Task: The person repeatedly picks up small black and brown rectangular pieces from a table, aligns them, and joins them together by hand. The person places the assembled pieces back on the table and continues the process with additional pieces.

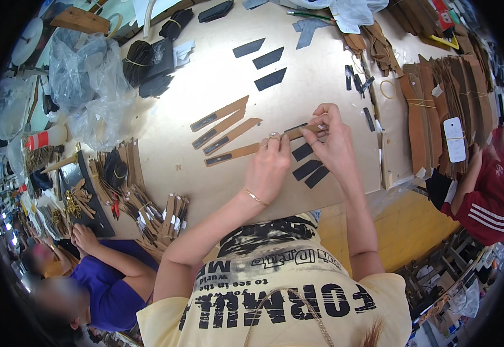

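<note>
My left hand (268, 168) has its fingertips pressed on a brown leather strip (246, 151) lying on the table. The fingers of my right hand (334, 144) pinch a brown piece (309, 132) just right of them, with a dark edge beside it. Whether this is the same strip I cannot tell, since my left fingers cover the join. Left of my hands, several brown strips lie fanned out, such as one upper strip (229, 110), each with a black patch at its left end. Black slant-cut pieces (307, 169) lie under my right hand and wrist.
More black pieces (269, 58) lie farther up the table (194, 185). Bundled brown strips (437, 110) stand at the right, beside a person in red (483, 202). Plastic bags (84, 87) and black bundles (142, 61) are at the left. Another person in purple (113, 283) works at lower left.
</note>
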{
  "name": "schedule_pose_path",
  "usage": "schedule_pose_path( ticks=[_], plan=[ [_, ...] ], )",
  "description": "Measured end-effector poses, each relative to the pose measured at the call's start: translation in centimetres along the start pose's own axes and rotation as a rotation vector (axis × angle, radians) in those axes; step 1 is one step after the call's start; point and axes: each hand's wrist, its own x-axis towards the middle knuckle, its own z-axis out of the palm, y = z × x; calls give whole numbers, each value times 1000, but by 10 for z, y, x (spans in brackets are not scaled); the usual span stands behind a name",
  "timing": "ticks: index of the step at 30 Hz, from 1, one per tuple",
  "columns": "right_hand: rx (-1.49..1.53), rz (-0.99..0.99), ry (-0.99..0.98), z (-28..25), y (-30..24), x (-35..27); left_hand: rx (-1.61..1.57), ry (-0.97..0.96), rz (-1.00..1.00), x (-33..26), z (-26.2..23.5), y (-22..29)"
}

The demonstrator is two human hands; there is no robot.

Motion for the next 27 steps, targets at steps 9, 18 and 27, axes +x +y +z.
schedule_pose_path(
  ticks=[9,18,27],
  plan=[
    [186,34,-5,-23,17,8,22,-83,4,3,-5,6],
    [115,74,75,-11,14,9,37,-89,8,4,-5,7],
    [-601,-380,203,7,12,-15,131,1,61,5,-1,5]
  ],
)
